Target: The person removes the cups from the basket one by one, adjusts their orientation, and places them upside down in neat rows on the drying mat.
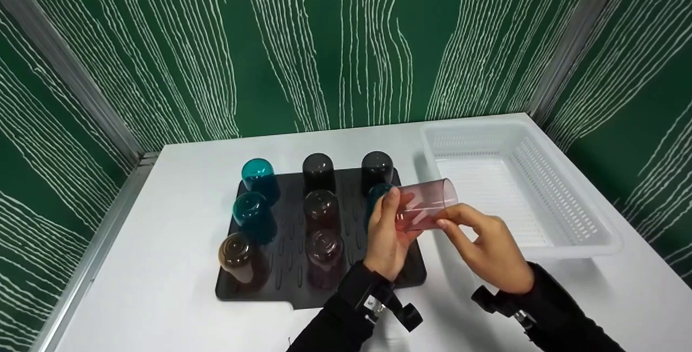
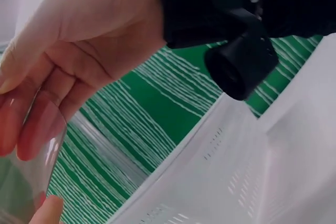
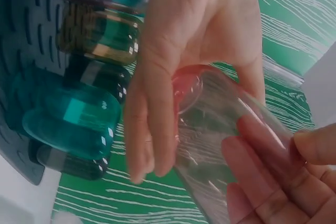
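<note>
A clear pinkish-red cup [image 1: 427, 203] is held on its side above the right part of a black drying mat [image 1: 292, 265]. My left hand [image 1: 386, 238] grips its closed end, thumb on the near side. My right hand [image 1: 486, 244] pinches the rim at the open end between thumb and fingers. In the left wrist view, fingers of the right hand [image 2: 100, 30] show through the clear wall. In the right wrist view, the left hand [image 3: 184, 35] is at the cup's reddish base, while the cup [image 3: 210, 145] hides part of the other fingers.
Upside-down cups stand on the mat: teal cups [image 1: 250, 211], dark grey cups [image 1: 319, 171], a brown cup [image 1: 321, 208], an amber cup [image 1: 237, 252] and a purple cup [image 1: 324, 252]. A teal cup [image 1: 378, 195] is partly behind my left hand. A white basket [image 1: 589, 252] stands to the right.
</note>
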